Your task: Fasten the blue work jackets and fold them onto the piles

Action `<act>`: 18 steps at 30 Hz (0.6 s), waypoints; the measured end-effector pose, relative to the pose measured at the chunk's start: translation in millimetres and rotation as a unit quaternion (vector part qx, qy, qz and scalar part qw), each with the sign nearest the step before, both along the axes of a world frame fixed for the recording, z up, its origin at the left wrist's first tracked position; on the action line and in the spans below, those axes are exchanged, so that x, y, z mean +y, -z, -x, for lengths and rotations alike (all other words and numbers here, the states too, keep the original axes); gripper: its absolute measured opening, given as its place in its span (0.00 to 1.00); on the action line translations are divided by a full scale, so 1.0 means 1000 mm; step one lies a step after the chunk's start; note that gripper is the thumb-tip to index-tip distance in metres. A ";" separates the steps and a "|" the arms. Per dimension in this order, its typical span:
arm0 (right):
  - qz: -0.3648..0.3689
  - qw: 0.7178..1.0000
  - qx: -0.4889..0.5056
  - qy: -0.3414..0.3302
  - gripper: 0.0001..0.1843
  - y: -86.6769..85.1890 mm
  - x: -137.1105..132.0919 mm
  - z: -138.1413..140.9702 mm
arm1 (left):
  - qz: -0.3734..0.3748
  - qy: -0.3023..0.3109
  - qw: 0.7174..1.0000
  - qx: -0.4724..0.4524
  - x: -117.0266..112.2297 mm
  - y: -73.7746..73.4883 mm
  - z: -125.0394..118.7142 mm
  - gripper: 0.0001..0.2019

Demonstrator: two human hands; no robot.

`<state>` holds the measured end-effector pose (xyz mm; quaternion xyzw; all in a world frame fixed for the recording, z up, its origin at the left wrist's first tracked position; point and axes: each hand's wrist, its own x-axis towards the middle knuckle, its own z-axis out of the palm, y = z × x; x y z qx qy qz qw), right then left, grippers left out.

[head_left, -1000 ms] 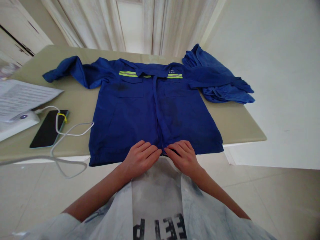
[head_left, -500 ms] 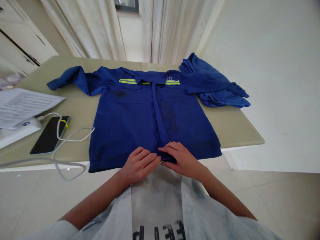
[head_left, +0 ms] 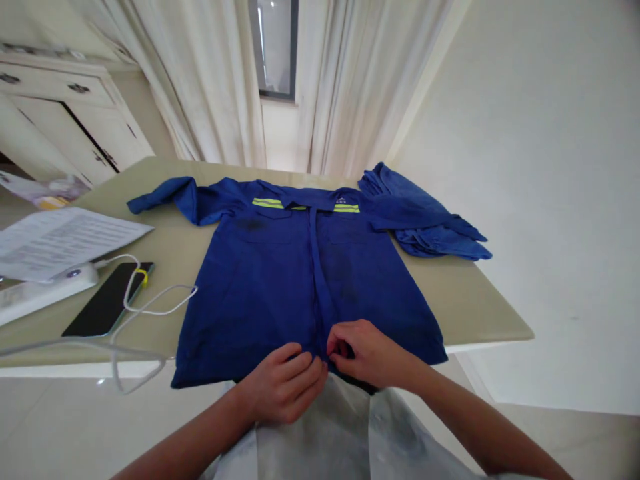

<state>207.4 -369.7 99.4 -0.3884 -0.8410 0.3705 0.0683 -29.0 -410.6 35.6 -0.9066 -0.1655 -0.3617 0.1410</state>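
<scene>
A blue work jacket (head_left: pixel 260 287) with yellow reflective strips lies front side up on the table, its collar away from me and its hem at the near edge. My left hand (head_left: pixel 287 383) is closed on the jacket's hem at the lower end of the front opening. Right beside it, my right hand (head_left: pixel 363 353) pinches the other front edge, thumb and forefinger together. The fingertips of both hands nearly meet at the bottom of the zip line (head_left: pixel 315 293). Whatever small part lies between the fingertips is hidden.
Another folded blue garment (head_left: pixel 440 243) lies at the right, under the jacket's sleeve. On the left are a phone (head_left: pixel 107 300), a white cable (head_left: pixel 165 312), a white power strip (head_left: pixel 50 293) and printed sheets (head_left: pixel 75 240). The table (head_left: pixel 490 307) ends just before my body.
The view has tilted up, so everything sits lower in the picture. My right hand has gone from lying over the hem to a fingertip pinch; my left hand stays at the hem.
</scene>
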 end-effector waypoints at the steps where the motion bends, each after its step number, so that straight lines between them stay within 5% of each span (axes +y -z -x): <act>1: -0.009 1.000 -0.016 -0.004 0.06 -0.004 0.001 0.003 | -0.003 0.000 1.000 -0.007 0.000 0.001 0.000 0.11; 9: -0.144 0.971 -0.182 -0.063 0.05 -0.022 0.039 0.019 | -0.011 0.010 0.996 -0.092 -0.009 0.008 -0.015 0.09; 14: -0.238 0.939 -0.248 -0.008 0.07 -0.015 0.122 0.028 | 0.002 0.001 0.997 -0.080 -0.014 0.014 -0.027 0.02; 18: -0.264 0.909 -0.323 0.027 0.13 -0.008 0.205 0.055 | 0.004 -0.024 0.999 -0.037 -0.011 0.036 -0.033 0.05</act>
